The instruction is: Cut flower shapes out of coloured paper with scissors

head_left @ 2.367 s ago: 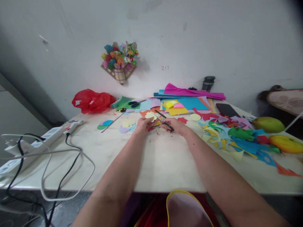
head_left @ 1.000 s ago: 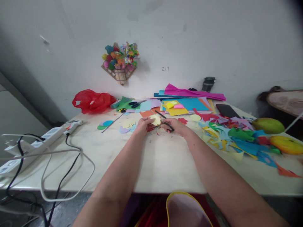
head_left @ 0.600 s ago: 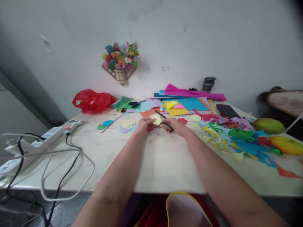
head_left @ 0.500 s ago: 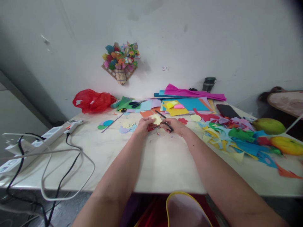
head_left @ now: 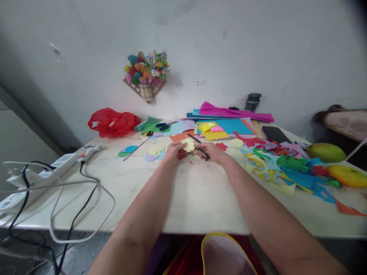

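Observation:
Between the fingers of my left hand [head_left: 174, 151] is a pale yellow paper flower [head_left: 188, 144] with a scalloped edge. My right hand [head_left: 211, 150] is closed around dark-handled scissors [head_left: 203, 152], whose blades point up and left beside the flower's right edge. A red paper piece [head_left: 182, 154] lies partly hidden beneath my left hand. Just right of my right hand rests a red paper flower [head_left: 221, 146], with a pale yellow paper circle [head_left: 236, 143] beyond it. Several cut yellow paper flowers [head_left: 156, 149] lie left of my left hand.
Coloured paper scraps [head_left: 286, 168] spread over the right side, near two mango-like fruits [head_left: 327, 152] and a dark phone [head_left: 275, 134]. Paper sheets [head_left: 237, 128] and a second pair of scissors [head_left: 166, 125] lie at the back. A red plastic bag [head_left: 114, 122] and power strip [head_left: 43, 179] are left.
The yellow flower has turned slightly between my left fingers. Both hands and the scissors stay in nearly the same place.

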Demonstrator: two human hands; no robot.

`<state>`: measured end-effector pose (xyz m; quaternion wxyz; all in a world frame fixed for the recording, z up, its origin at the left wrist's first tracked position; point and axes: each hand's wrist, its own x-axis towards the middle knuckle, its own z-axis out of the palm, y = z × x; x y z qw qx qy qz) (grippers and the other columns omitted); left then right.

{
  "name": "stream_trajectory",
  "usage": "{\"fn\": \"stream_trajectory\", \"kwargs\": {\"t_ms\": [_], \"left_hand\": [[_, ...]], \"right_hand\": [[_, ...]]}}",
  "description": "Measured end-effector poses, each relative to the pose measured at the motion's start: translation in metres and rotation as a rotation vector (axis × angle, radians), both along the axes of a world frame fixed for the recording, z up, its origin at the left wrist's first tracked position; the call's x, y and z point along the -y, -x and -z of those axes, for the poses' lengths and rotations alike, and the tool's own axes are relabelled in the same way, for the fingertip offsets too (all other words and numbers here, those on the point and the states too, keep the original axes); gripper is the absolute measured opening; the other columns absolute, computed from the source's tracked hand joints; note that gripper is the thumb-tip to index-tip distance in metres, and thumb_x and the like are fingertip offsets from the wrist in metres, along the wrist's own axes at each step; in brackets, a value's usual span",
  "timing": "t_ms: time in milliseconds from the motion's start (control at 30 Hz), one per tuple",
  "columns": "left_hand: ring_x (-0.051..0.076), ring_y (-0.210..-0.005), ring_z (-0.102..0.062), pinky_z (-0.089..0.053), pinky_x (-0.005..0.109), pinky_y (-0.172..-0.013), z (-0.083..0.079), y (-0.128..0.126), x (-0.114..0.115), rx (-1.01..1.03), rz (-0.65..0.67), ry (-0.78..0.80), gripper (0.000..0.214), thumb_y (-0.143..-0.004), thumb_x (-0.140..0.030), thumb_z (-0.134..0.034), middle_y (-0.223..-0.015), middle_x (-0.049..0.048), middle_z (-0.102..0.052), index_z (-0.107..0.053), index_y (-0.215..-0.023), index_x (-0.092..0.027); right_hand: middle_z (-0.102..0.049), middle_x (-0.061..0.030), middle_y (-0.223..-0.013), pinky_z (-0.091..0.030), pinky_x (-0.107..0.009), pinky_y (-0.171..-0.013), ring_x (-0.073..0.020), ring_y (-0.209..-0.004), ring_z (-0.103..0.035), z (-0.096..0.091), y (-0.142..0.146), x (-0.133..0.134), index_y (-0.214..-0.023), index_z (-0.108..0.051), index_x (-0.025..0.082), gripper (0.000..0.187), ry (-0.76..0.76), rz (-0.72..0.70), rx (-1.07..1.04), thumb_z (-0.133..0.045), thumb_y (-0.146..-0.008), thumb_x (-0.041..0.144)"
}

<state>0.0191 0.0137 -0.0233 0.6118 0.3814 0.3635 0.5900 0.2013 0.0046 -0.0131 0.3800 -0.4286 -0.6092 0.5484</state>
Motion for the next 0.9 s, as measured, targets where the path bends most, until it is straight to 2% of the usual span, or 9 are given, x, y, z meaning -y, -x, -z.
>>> {"fn": "stream_trajectory", "kwargs": {"t_ms": [167, 333, 500, 667, 900], "left_hand": [[0.017, -0.056, -0.065, -0.056, 0.029, -0.057, -0.0028, 0.0009, 0.0026, -0.001, -0.045, 0.003, 0.026, -0.056, -0.018, -0.081, -0.062, 0.004, -0.067, -0.056, -0.06, -0.015], [0.017, -0.055, -0.064, -0.055, 0.029, -0.055, -0.007, 0.0018, 0.0072, -0.038, -0.087, -0.007, 0.028, -0.052, -0.021, -0.083, -0.059, 0.0033, -0.066, -0.056, -0.058, -0.016], [0.014, -0.05, -0.059, -0.051, 0.027, -0.052, -0.0068, -0.0008, 0.0083, -0.138, -0.082, -0.064, 0.034, -0.048, -0.027, -0.087, -0.053, 0.0015, -0.062, -0.056, -0.055, -0.015], [0.011, -0.046, -0.053, -0.042, 0.023, -0.047, -0.0028, -0.0014, 0.0061, -0.254, 0.017, -0.153, 0.034, -0.048, -0.032, -0.087, -0.051, 0.0016, -0.06, -0.059, -0.054, -0.014], [0.009, -0.044, -0.048, -0.036, 0.022, -0.044, -0.0023, -0.003, 0.0072, -0.353, 0.152, -0.15, 0.031, -0.052, -0.032, -0.086, -0.052, 0.001, -0.059, -0.061, -0.057, -0.014]], "right_hand": [[-0.055, 0.0026, -0.051, -0.033, -0.021, -0.039, -0.0076, -0.04, -0.043, -0.0012, -0.0011, 0.0007, -0.075, -0.065, 0.018, 0.018, -0.033, -0.02, 0.03, -0.077, -0.068, 0.029], [-0.056, 0.002, -0.052, -0.033, -0.021, -0.038, -0.0075, -0.04, -0.043, -0.0042, 0.0006, 0.0028, -0.07, -0.063, 0.017, 0.017, 0.012, 0.019, 0.012, -0.074, -0.069, 0.029], [-0.057, 0.0022, -0.054, -0.035, -0.021, -0.041, -0.0074, -0.043, -0.046, -0.0074, -0.001, 0.0047, -0.073, -0.061, 0.016, 0.028, -0.031, 0.085, -0.009, -0.084, -0.058, 0.025], [-0.059, 0.0035, -0.057, -0.036, -0.021, -0.045, -0.0095, -0.049, -0.053, -0.0081, -0.0048, 0.0012, -0.084, -0.061, 0.017, 0.043, -0.07, 0.194, -0.098, -0.087, -0.052, 0.028], [-0.057, 0.0058, -0.054, -0.043, -0.022, -0.051, -0.009, -0.049, -0.052, -0.009, -0.0029, 0.0005, -0.077, -0.061, 0.017, 0.037, -0.086, 0.195, -0.218, -0.085, -0.049, 0.021]]}}
